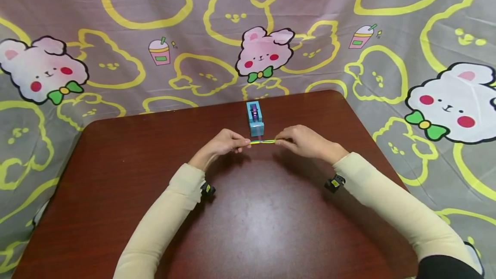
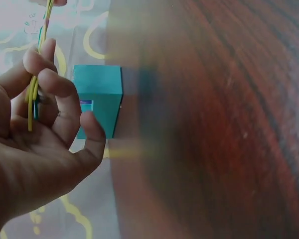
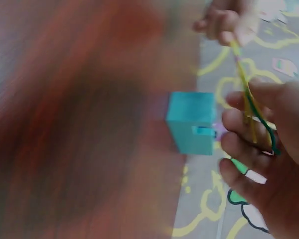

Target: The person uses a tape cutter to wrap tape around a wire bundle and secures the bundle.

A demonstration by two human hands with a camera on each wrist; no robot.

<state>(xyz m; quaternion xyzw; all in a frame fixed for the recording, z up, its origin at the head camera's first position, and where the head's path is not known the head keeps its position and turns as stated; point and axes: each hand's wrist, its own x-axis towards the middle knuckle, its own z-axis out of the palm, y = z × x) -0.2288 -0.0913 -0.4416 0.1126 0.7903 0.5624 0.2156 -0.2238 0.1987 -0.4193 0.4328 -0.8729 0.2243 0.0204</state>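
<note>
A thin bundle of yellow and green wires (image 1: 267, 141) stretches level between the two hands, just in front of a light-blue tape dispenser (image 1: 256, 130). My left hand (image 1: 228, 141) pinches one end between thumb and index finger; loose wire ends (image 2: 30, 114) stick out past the fingers over the palm. The other end is pinched by my right hand (image 1: 304, 140), with wire tails (image 3: 273, 142) running down along its palm. A short clear strip of tape (image 1: 260, 138) shows between the dispenser's front and the wires' middle. A purple roll (image 1: 254, 112) sits inside the dispenser.
The dispenser stands on a dark reddish-brown table (image 1: 155, 158), toward its far edge. Behind and at both sides hangs a curtain (image 1: 209, 25) printed with cartoon bears. Each wrist wears a small black camera, such as the right wrist's camera (image 1: 335, 182).
</note>
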